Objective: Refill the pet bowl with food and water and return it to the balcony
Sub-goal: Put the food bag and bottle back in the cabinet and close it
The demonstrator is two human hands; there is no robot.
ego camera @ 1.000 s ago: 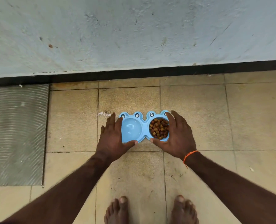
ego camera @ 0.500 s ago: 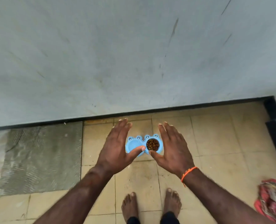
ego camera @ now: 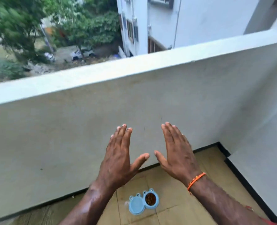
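Note:
The blue double pet bowl point(ego camera: 142, 202) lies on the tiled balcony floor point(ego camera: 180, 192) near the parapet wall, far below my hands. Its right cup holds brown kibble point(ego camera: 150, 198); its left cup looks pale blue, and I cannot tell whether water is in it. My left hand point(ego camera: 120, 158) and my right hand point(ego camera: 176, 151) are raised in front of the wall with fingers straight and spread. Neither hand holds or touches anything. An orange thread band point(ego camera: 195, 181) circles my right wrist.
The white parapet wall point(ego camera: 134, 101) runs across the view, with a side wall point(ego camera: 264, 143) closing the corner at right. Beyond the ledge are trees, a parked car and a neighbouring building far below. A bit of red cloth point(ego camera: 249, 208) peeks out at the lower right.
My hands let go of the bowl and rose away from it. The view lifted from the floor up to the parapet, so the bowl now looks small and low.

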